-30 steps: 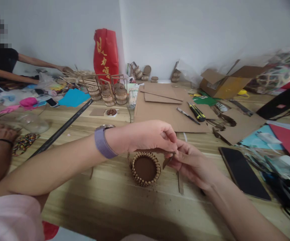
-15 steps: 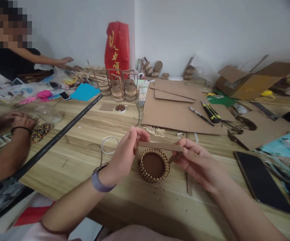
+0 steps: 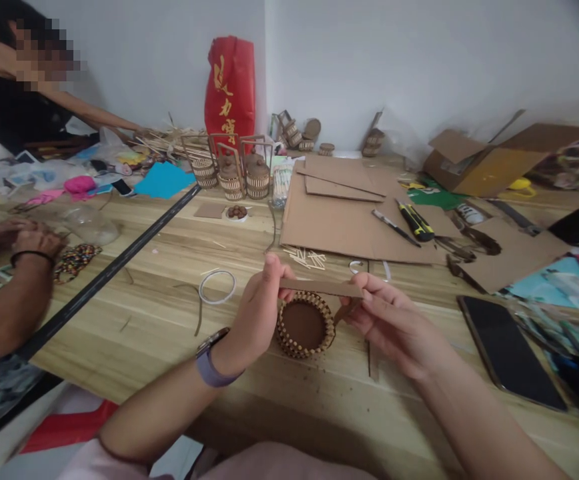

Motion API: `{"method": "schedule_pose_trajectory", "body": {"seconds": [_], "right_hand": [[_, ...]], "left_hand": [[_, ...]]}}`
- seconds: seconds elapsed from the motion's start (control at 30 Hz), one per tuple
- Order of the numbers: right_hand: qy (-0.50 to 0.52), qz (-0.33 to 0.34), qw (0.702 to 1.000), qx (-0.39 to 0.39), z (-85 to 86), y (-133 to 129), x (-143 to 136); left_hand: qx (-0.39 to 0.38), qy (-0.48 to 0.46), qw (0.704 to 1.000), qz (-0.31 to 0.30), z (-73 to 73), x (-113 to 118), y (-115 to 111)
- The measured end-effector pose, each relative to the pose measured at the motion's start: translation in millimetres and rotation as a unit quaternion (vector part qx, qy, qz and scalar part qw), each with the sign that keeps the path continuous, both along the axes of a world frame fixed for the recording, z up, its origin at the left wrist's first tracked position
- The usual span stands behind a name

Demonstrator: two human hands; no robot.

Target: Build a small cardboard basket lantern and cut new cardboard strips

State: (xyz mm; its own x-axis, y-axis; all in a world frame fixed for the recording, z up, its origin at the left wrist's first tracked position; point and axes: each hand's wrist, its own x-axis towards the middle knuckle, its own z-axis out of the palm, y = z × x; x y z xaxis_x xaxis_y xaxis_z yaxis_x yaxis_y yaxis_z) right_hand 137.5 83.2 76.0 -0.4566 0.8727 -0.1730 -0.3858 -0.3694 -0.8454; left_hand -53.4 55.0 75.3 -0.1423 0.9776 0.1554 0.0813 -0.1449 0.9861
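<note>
A narrow strip of brown cardboard (image 3: 322, 288) stretches between my hands, forming a bar above a small round basket (image 3: 305, 325) of light sticks with a brown base. My left hand (image 3: 262, 310) grips the strip's left end, the thumb pointing up and the fingers behind it. At the other end, my right hand (image 3: 387, 317) pinches the strip between thumb and fingers. A bent part of the strip runs down at the right toward the basket's side; whether it is joined there I cannot tell. The basket rests on the wooden table (image 3: 249, 393).
A roll of white tape (image 3: 217, 287) lies left of my hands. Beyond are cut sticks (image 3: 307, 258), cardboard sheets (image 3: 339, 230), a utility knife (image 3: 416, 220) and finished handled baskets (image 3: 257, 177). A phone (image 3: 509, 350) lies at right. A co-worker's hands (image 3: 32, 240) are at left.
The view has shifted slightly. My left wrist has turned a little and my left hand sits closer over the basket's left side. Both hands still hold the cardboard strip.
</note>
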Motion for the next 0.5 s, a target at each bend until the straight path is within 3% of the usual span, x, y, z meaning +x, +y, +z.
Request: {"method": "schedule_pose_trajectory", "body": {"seconds": [0.33, 0.5], "right_hand": [[-0.012, -0.008, 1.000, 0.000, -0.4, -5.8, -1.3], [-0.027, -0.006, 0.999, 0.017, -2.0, -8.2, -3.8]], "left_hand": [[0.025, 0.015, 0.999, -0.014, 6.9, 1.2, 14.4], [0.027, -0.025, 0.998, -0.058, 9.6, -2.9, 30.8]]}}
